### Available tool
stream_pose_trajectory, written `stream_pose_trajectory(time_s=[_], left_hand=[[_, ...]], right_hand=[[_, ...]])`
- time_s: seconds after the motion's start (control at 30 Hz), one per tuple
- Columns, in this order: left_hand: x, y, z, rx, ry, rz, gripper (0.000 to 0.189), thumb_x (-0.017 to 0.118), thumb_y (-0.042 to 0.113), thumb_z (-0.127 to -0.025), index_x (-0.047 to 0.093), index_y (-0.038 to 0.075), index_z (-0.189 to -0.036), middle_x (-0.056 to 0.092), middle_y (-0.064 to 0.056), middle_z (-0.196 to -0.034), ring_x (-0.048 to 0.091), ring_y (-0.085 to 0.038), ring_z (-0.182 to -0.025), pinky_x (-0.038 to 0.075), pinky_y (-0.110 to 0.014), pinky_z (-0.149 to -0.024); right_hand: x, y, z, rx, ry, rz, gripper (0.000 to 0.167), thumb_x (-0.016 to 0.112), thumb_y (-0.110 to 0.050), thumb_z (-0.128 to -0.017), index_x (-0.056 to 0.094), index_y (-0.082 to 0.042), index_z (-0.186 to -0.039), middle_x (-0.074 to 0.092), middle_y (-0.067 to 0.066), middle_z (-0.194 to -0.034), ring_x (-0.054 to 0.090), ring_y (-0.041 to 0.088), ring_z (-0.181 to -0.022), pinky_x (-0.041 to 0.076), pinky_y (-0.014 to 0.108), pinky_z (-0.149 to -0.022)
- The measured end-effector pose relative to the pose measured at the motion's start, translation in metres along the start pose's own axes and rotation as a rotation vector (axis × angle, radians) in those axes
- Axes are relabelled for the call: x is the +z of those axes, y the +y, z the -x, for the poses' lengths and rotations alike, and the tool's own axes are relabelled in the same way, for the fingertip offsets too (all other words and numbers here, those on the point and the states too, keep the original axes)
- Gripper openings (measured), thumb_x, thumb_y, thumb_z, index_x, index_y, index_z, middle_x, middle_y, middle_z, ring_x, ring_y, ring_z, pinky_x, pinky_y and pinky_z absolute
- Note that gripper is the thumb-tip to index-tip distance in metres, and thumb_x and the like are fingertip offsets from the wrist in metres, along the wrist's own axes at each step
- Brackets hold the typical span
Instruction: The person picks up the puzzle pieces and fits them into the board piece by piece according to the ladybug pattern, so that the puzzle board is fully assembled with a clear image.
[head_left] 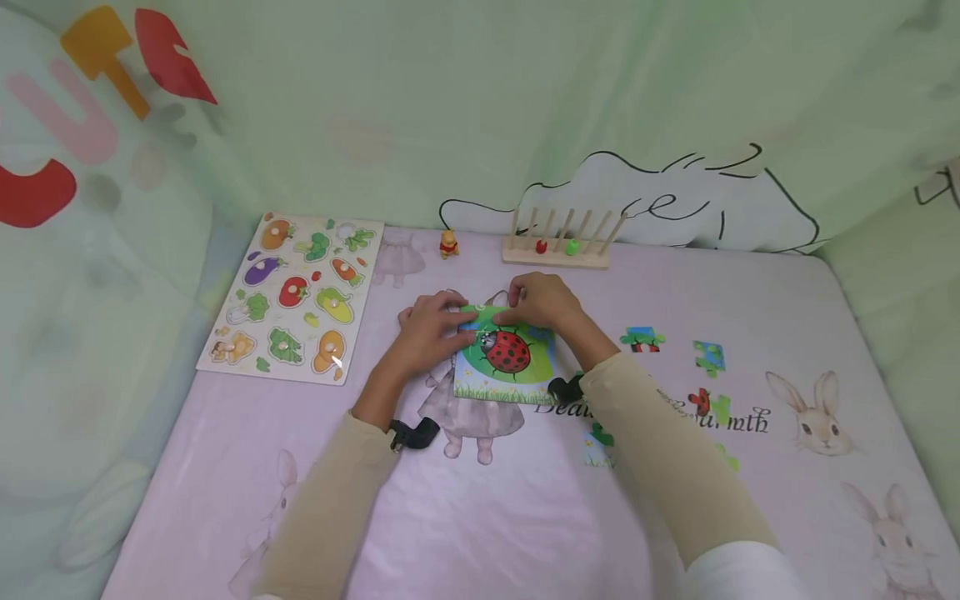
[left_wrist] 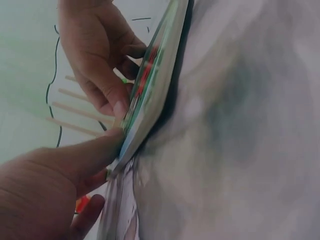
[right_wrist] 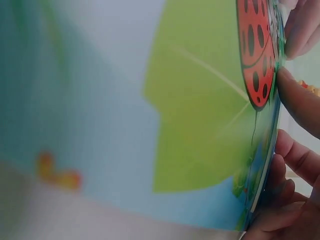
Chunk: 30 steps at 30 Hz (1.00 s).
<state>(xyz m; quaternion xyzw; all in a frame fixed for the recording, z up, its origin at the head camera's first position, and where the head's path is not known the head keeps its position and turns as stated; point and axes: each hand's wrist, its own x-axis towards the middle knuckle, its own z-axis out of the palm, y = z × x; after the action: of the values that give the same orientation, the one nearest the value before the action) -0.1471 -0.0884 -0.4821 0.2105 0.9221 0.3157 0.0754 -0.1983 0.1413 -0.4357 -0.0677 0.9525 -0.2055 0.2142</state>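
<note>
A square ladybug puzzle board [head_left: 510, 354] lies between both hands on the table in the head view. My left hand [head_left: 429, 332] grips its upper left corner, thumb on the picture face and the other fingers around the edge. At the top edge, my right hand [head_left: 549, 302] pinches the board, its thumb [right_wrist: 300, 100] on the face and curled fingers beyond the rim. In the left wrist view, the thick edge of the board [left_wrist: 165, 75] shows side-on with the two hands close together. Loose puzzle pieces [head_left: 642, 338] are scattered to the right of the right hand.
A wooden vegetable puzzle [head_left: 306, 289] sits at the back left. Behind the hands stand a small bear figure [head_left: 448, 244] and a wooden peg rack [head_left: 555, 257] with one red and one green bead. More pieces [head_left: 708, 357] lie right, some beside the right sleeve [head_left: 667, 450].
</note>
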Motion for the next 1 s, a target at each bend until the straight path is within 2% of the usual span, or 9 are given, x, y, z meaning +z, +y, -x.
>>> stream_pose_trajectory(time_s=[0.17, 0.3, 0.6, 1.0], left_hand=[[0.0018, 0.0051, -0.0046, -0.043, 0.038, -0.001, 0.040, 0.072, 0.035, -0.095, 0.069, 0.025, -0.134, 0.056, -0.001, -0.142, 0.047, -0.032, -0.130, 0.027, -0.063, -0.104], [0.0013, 0.0059, -0.0047, -0.055, 0.041, 0.014, 0.039, 0.073, 0.031, -0.095, 0.070, 0.024, -0.133, 0.056, -0.001, -0.141, 0.049, -0.031, -0.127, 0.027, -0.063, -0.103], [0.0018, 0.0042, -0.0052, -0.037, 0.039, 0.066, 0.041, 0.073, 0.030, -0.095, 0.068, 0.025, -0.135, 0.055, -0.002, -0.141, 0.050, -0.032, -0.129, 0.025, -0.061, -0.104], [0.0043, 0.0020, -0.0061, -0.021, 0.048, 0.051, 0.039, 0.073, 0.030, -0.095, 0.070, 0.023, -0.134, 0.055, -0.002, -0.140, 0.050, -0.031, -0.127, 0.025, -0.061, -0.103]], right_hand=[[-0.0029, 0.0012, 0.0002, -0.026, -0.026, -0.018, 0.038, 0.080, -0.047, -0.085, 0.066, -0.014, -0.095, 0.064, 0.007, -0.095, 0.054, 0.023, -0.081, 0.042, 0.034, -0.068], [-0.0040, 0.0004, -0.0001, -0.037, -0.027, -0.019, 0.038, 0.079, -0.047, -0.086, 0.067, -0.013, -0.096, 0.066, 0.008, -0.097, 0.055, 0.023, -0.082, 0.043, 0.034, -0.069], [-0.0010, -0.0026, -0.0010, 0.009, -0.016, 0.019, 0.039, 0.080, -0.050, -0.084, 0.065, -0.015, -0.093, 0.062, 0.004, -0.089, 0.053, 0.021, -0.078, 0.039, 0.033, -0.067], [-0.0039, -0.0017, -0.0021, -0.003, -0.045, 0.016, 0.041, 0.080, -0.052, -0.084, 0.063, -0.015, -0.093, 0.059, 0.003, -0.086, 0.052, 0.021, -0.077, 0.039, 0.033, -0.066]])
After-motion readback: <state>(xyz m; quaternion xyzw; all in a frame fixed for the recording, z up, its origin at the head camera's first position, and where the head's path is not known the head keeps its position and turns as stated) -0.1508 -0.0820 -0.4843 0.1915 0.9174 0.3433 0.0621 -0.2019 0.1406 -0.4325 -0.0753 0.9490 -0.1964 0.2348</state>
